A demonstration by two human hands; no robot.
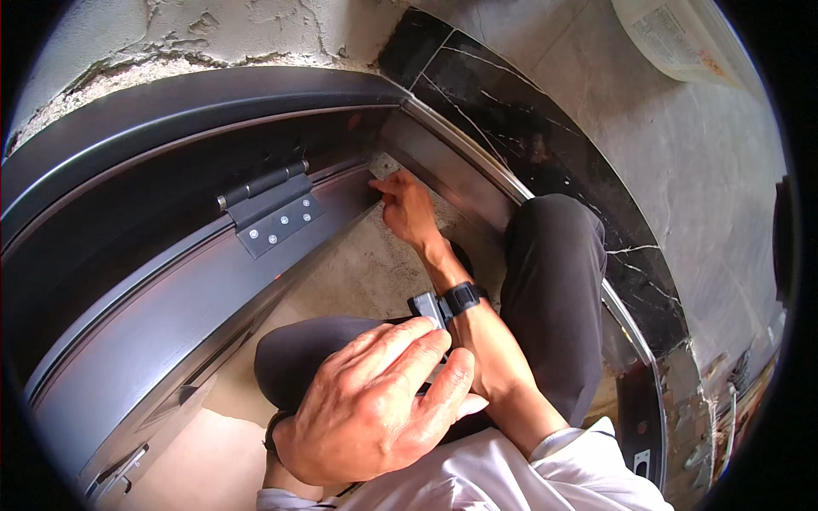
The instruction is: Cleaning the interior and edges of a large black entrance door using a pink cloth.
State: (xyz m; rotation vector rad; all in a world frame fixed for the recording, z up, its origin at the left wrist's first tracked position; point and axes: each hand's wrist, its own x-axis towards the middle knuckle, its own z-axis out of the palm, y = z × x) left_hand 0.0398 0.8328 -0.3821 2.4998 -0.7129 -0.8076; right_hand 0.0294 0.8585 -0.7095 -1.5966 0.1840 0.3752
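Observation:
My right hand (406,207) reaches to the far end of a dark metal door (185,281); its index finger points at the door's edge, the other fingers curled, and no object shows in it. Whether the fingertip touches the metal cannot be told. On the right wrist a black strap (461,297) carries a small grey device (427,309). My left hand (380,396), back upward, lies nearer to me with its fingertips at that device; its palm is hidden. A dark hinge (281,214) with several screws joins the door to the dark metal frame (211,96).
Rough, broken plaster (211,25) borders the frame. Black veined stone (543,140) runs along the threshold, with grey floor tile (639,172) beyond and a whitish container (677,38) at the upper right. My bent knees (553,255) are close to both arms. A lock cutout (121,472) is at the lower left.

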